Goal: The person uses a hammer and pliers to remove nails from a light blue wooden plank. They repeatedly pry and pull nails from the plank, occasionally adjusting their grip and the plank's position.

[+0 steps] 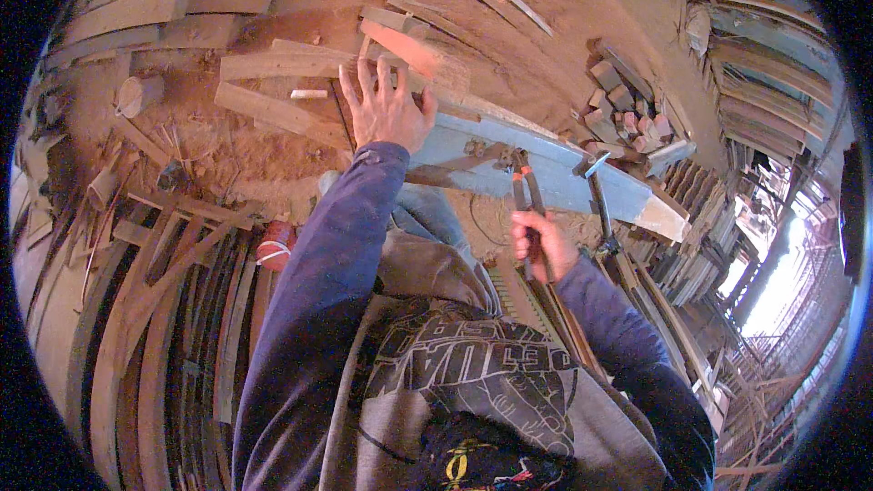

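Note:
A long plank painted light blue (555, 177) lies across in front of me, its right end bare, pale wood. My left hand (389, 109) is spread over the plank's left end, palm down, fingers apart. My right hand (544, 245) is wrapped round the dark handles of a pair of pincers (520, 180) with orange marks near the head. The pincers' jaws are at a small rusty metal piece (489, 154) on the plank; whether they grip it I cannot tell. Right of them, a hammer (596, 184) has its head over the plank.
Loose boards (286, 64) lie on the dusty ground beyond my left hand. A heap of wood offcuts (627, 109) is at the far right. Long timbers (155, 336) are stacked at the left, near a red string-tied bundle (275, 245). A pale bucket (139, 96) stands farther left.

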### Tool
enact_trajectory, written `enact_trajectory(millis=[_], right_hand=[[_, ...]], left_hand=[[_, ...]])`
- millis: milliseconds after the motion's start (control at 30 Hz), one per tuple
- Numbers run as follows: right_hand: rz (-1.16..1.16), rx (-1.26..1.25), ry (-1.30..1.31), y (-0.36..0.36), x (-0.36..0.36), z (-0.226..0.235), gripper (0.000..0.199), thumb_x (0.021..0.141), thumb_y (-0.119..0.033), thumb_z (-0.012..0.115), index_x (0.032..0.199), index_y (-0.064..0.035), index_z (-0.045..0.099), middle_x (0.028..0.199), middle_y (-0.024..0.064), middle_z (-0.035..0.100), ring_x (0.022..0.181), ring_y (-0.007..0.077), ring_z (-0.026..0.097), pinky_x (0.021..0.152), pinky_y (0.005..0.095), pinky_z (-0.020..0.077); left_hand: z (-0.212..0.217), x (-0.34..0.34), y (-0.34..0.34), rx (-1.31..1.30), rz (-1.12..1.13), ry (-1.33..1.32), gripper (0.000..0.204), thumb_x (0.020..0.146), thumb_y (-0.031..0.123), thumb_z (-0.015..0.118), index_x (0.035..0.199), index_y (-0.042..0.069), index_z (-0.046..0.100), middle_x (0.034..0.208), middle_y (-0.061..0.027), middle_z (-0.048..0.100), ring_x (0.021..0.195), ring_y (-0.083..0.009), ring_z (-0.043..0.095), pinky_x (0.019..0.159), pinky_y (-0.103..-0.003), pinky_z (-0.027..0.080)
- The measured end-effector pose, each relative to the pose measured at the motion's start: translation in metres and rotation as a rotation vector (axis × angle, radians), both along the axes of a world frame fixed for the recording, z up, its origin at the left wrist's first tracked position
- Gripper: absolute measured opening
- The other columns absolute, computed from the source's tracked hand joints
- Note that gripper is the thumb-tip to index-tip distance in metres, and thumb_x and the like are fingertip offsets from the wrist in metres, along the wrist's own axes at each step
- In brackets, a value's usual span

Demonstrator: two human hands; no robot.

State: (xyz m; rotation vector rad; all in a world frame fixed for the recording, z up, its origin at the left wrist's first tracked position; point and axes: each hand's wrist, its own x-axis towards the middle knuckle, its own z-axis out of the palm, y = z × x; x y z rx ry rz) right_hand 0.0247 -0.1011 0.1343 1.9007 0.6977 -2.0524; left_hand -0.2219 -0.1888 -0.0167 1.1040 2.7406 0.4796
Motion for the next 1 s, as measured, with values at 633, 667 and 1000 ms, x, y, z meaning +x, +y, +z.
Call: enact_trajectory(millis=[633, 667, 1000], right_hand=[[0.059, -0.036, 0.186, 0.031, 0.075, -0.042, 0.027, 0.09, -0.022, 0.072, 0.105, -0.007, 0.055, 0.094, 0.0097, 0.066, 0.073, 0.0185, 0.064, 0.06, 0.0343, 0.0543], [0.116, -0.028, 0.195, 0.04, 0.082, -0.048, 0.033, 0.089, -0.025, 0.073, 0.109, -0.0051, 0.057, 0.095, 0.0099, 0.066, 0.076, 0.019, 0.065, 0.063, 0.0335, 0.0546], [0.449, -0.019, 0.462, 0.078, 0.105, -0.094, 0.037, 0.084, -0.008, 0.077, 0.083, -0.0141, 0.04, 0.092, 0.0085, 0.063, 0.09, 0.0248, 0.069, 0.077, 0.0397, 0.0548]], left_hand=[[-0.001, -0.007, -0.006, -0.008, 0.008, 0.101, 0.051, 0.087, 0.047, 0.056, 0.119, 0.008, 0.067, 0.133, -0.0139, 0.058, 0.133, -0.0377, 0.043, 0.117, -0.059, 0.018], [-0.001, -0.007, -0.006, -0.017, 0.021, 0.102, 0.051, 0.087, 0.047, 0.057, 0.118, 0.008, 0.067, 0.132, -0.0137, 0.058, 0.133, -0.0374, 0.043, 0.117, -0.058, 0.019], [0.002, -0.01, -0.008, -0.021, 0.005, 0.088, 0.048, 0.085, 0.045, 0.06, 0.112, 0.006, 0.069, 0.131, -0.0124, 0.058, 0.132, -0.0359, 0.042, 0.116, -0.055, 0.022]])
